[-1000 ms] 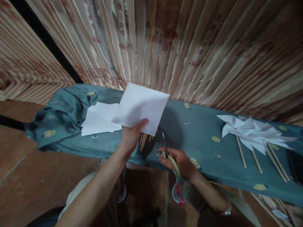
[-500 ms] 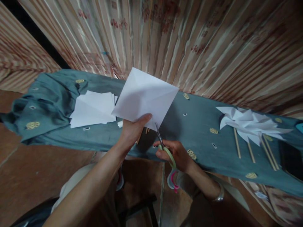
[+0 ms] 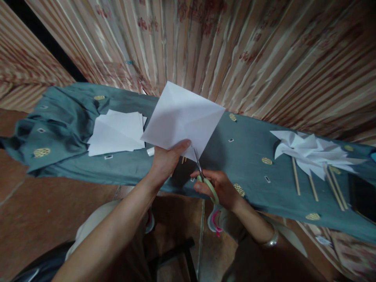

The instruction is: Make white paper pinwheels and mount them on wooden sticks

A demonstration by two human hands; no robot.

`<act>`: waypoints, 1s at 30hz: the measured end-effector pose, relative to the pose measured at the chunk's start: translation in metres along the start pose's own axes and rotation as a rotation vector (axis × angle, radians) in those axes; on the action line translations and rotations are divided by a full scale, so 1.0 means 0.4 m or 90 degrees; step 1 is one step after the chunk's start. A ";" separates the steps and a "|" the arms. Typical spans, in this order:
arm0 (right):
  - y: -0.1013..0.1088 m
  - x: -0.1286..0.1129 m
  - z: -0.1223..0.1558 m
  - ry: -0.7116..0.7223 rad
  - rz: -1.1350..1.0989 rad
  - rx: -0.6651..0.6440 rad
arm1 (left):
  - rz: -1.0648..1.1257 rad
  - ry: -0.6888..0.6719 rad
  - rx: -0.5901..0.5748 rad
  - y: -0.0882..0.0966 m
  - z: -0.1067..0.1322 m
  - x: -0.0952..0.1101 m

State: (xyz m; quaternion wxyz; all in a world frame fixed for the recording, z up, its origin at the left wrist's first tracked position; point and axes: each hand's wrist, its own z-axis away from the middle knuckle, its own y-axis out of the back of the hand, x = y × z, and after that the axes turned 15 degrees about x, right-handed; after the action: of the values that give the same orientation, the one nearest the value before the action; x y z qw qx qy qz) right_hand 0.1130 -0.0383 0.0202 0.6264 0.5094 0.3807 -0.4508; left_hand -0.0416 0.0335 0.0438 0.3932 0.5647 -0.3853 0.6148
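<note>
The sheet (image 3: 183, 117) is pinched at its near side by the fingers of the left hand (image 3: 166, 160); the thumb is laid on top, while the other fingers are mostly hidden underneath. By the right hand (image 3: 219, 188) the scissors (image 3: 208, 183) are gripped, with the fingers curled around the green handles. The blades are set over the near corner of the sheet, just beside the left thumb; whether any paper is cut there cannot be told.

The sheet is held above the counter (image 3: 249, 141), tilted and turned so that one corner is pointed toward the body. Faint creases are seen on it. Below its near edge, the ends of a few sticks (image 3: 184, 159) are seen, and a small white object (image 3: 150, 151) is partly covered by the left hand.

To the left, a loose stack (image 3: 116, 133) of white paper is spread on the counter. Well to the right, white pinwheels (image 3: 314, 150) are heaped together, their sticks pointed nearward, with a dark flat object (image 3: 363, 197) beside them.

The counter is draped in patterned teal cloth, bunched at the left end, and is backed by a pleated curtain (image 3: 188, 47).
</note>
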 end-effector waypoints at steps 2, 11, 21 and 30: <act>0.001 0.004 -0.001 0.015 0.002 0.004 | -0.005 0.011 0.003 0.001 0.000 0.002; 0.000 0.005 -0.002 0.013 0.012 0.004 | 0.001 0.005 -0.012 0.002 0.008 0.012; -0.003 0.000 0.001 -0.026 -0.015 -0.004 | 0.007 -0.005 -0.009 -0.001 0.008 0.006; -0.004 -0.002 0.001 -0.012 -0.007 -0.008 | 0.001 -0.016 -0.004 0.000 0.006 0.004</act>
State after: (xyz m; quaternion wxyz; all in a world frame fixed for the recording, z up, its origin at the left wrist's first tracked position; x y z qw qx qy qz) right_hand 0.1110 -0.0387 0.0206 0.6308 0.4993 0.3799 -0.4567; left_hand -0.0409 0.0314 0.0454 0.3896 0.5712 -0.3922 0.6067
